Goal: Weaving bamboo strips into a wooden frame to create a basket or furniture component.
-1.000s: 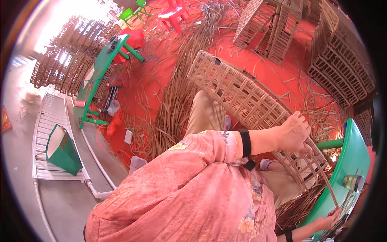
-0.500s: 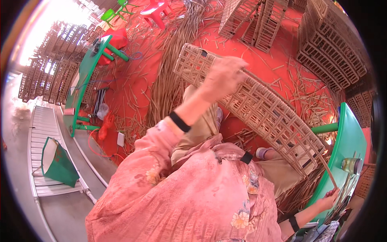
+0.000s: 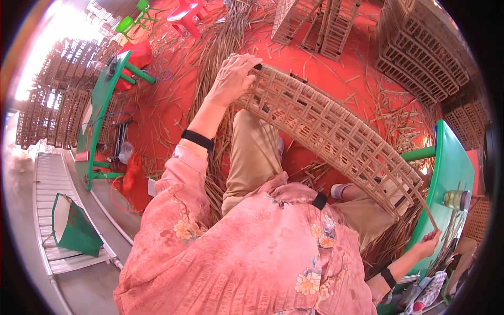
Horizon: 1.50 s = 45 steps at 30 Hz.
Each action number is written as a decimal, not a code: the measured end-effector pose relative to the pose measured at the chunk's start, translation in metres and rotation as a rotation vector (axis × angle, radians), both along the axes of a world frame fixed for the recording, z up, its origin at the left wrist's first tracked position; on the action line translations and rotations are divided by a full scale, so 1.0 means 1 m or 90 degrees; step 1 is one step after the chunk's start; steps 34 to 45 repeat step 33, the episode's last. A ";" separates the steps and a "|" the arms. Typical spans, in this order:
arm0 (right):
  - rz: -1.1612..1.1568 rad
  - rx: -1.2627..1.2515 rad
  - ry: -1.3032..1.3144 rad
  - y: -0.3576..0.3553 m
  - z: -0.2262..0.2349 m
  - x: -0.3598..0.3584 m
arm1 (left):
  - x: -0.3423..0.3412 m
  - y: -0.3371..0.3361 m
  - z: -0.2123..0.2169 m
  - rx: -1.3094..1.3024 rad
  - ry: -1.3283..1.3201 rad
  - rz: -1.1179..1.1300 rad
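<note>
A long woven basket frame [image 3: 336, 142] with an open lattice lies slanted across my lap, from upper left down to lower right. My left hand [image 3: 231, 79] grips its upper left end, fingers curled over the rim beside a dark corner. Low on the right, my right hand [image 3: 428, 244] is closed on a flat brown weaving strip [image 3: 428, 211]. That strip runs up to the basket's lower right end. The right hand is apart from the basket, close to the green bench's edge.
A green bench [image 3: 446, 173] at the right carries a glass jar [image 3: 457, 200]. Another green bench [image 3: 102, 105] stands left. Woven frames [image 3: 420, 58] are stacked far right. Loose strips [image 3: 223, 47] litter the red floor. A green bag [image 3: 77, 228] lies on a metal rack [image 3: 44, 184].
My left hand has moved left from the basket's upper edge to its upper left end and now grips there. My right hand keeps hold of the strip.
</note>
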State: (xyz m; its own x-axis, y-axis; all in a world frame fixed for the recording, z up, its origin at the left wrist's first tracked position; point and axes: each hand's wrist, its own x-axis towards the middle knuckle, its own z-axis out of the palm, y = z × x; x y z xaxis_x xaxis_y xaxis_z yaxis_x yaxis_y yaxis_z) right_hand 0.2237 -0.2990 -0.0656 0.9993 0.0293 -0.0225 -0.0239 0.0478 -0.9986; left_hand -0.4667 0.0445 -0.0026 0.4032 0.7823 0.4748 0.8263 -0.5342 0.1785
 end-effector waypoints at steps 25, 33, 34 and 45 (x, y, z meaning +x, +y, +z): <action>0.258 -0.051 0.065 0.068 0.004 -0.115 | 0.127 -0.035 0.013 -0.162 0.025 -0.265; 0.443 0.079 0.051 0.111 0.016 -0.191 | 0.139 -0.017 0.003 -0.131 0.115 -0.316; 0.443 0.079 0.051 0.111 0.016 -0.191 | 0.139 -0.017 0.003 -0.131 0.115 -0.316; 0.443 0.079 0.051 0.111 0.016 -0.191 | 0.139 -0.017 0.003 -0.131 0.115 -0.316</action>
